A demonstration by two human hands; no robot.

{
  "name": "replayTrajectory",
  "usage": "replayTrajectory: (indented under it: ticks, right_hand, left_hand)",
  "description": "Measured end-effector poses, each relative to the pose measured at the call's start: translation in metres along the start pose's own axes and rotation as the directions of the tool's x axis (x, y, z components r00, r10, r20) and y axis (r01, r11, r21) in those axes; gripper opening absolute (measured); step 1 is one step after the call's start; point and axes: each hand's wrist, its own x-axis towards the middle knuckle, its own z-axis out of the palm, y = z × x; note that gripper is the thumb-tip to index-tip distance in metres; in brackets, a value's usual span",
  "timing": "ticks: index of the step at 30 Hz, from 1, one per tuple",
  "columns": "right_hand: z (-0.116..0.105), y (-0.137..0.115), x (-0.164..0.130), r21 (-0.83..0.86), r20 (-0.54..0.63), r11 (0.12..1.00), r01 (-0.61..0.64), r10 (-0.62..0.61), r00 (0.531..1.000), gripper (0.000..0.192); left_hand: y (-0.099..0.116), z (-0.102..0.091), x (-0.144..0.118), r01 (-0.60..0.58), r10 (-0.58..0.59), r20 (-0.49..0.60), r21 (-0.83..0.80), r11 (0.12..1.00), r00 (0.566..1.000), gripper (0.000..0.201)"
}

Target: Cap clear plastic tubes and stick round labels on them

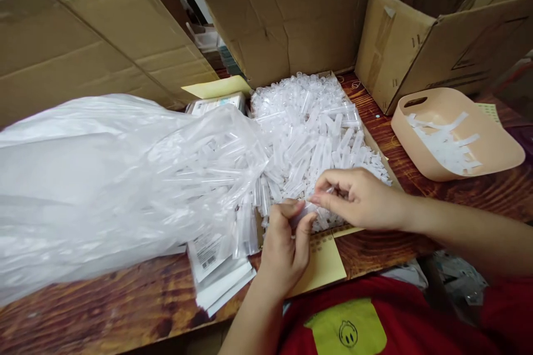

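Note:
My left hand is closed, thumb and fingers round a small translucent plastic piece, mostly hidden by the fingers. At its upper end my right hand pinches with thumb and forefinger; something small and whitish shows at the fingertips, too small to name. Both hands meet over the near edge of a shallow cardboard tray. Heaped in it are clear plastic tubes at the back and frosted narrow plastic pieces nearer me. A large clear plastic bag with more tubes in its mouth lies left of the tray.
A beige bin holding white strips stands at right. Behind it is an open cardboard box. Printed white packets and a yellow sheet lie at the table's front edge. Large cardboard sheets stand behind.

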Motion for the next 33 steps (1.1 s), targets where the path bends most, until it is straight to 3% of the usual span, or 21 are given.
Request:
replayTrajectory:
  ticks: [3, 5, 7, 10, 13, 16, 19, 21, 23, 25, 29, 33]
  right_hand:
    - [-0.025, -0.02, 0.037, -0.122, -0.156, 0.992, 0.01, -0.029, 0.987, 0.019]
    - [-0.044, -0.031, 0.069, -0.286, -0.27, 0.958, -0.027, -0.054, 0.961, 0.014]
    - [-0.058, -0.037, 0.1, -0.398, -0.196, 0.906, -0.142, 0.067, 0.978, 0.012]
    - [-0.068, -0.035, 0.124, -0.619, -0.169, 0.761, -0.194, 0.112, 0.979, 0.036]
    - [-0.067, -0.024, 0.111, -0.711, -0.168, 0.693, -0.118, -0.005, 0.986, 0.053]
    - [-0.063, -0.012, 0.077, -0.734, 0.125, 0.661, 0.158, -0.097, 0.987, 0.034]
    - [-0.059, 0.003, 0.049, -0.744, 0.404, 0.521, 0.417, -0.146, 0.903, 0.004]
    - [-0.057, 0.014, 0.039, -0.776, 0.487, 0.37, 0.51, -0.162, 0.858, 0.012]
    - [-0.056, 0.022, 0.035, -0.787, 0.525, 0.269, 0.555, -0.179, 0.832, 0.017]
    - [-0.058, 0.028, 0.034, -0.782, 0.543, 0.235, 0.577, -0.197, 0.816, 0.018]
    - [-0.062, 0.033, 0.032, -0.774, 0.544, 0.232, 0.589, -0.232, 0.806, 0.02]
    - [-0.059, 0.03, 0.022, -0.747, 0.485, 0.287, 0.599, -0.38, 0.787, 0.022]
  left_hand:
    - [0.0, -0.003, 0.004, 0.197, -0.172, -0.112, 0.268, 0.943, 0.979, 0.022]
    - [0.001, -0.006, 0.008, 0.248, -0.272, -0.003, 0.425, 0.87, 0.962, 0.01]
    - [0.004, -0.007, 0.013, 0.227, -0.359, 0.157, 0.533, 0.815, 0.92, 0.004]
    - [0.007, -0.003, 0.019, 0.259, -0.469, 0.207, 0.615, 0.745, 0.859, 0.019]
    - [0.005, 0.002, 0.022, 0.277, -0.499, 0.217, 0.621, 0.734, 0.839, 0.03]
    - [0.001, 0.005, 0.022, 0.262, -0.477, 0.236, 0.596, 0.759, 0.846, 0.033]
    - [-0.002, 0.005, 0.021, 0.259, -0.463, 0.223, 0.592, 0.764, 0.858, 0.029]
    - [-0.003, 0.004, 0.02, 0.265, -0.458, 0.203, 0.591, 0.762, 0.865, 0.026]
    - [-0.005, 0.003, 0.018, 0.261, -0.432, 0.174, 0.583, 0.769, 0.885, 0.024]
    - [-0.007, 0.001, 0.015, 0.235, -0.376, 0.144, 0.567, 0.789, 0.915, 0.025]
    - [-0.013, -0.003, 0.01, 0.155, -0.237, 0.099, 0.511, 0.846, 0.966, 0.025]
    - [-0.016, -0.006, 0.011, 0.101, -0.152, 0.079, 0.45, 0.887, 0.985, 0.02]
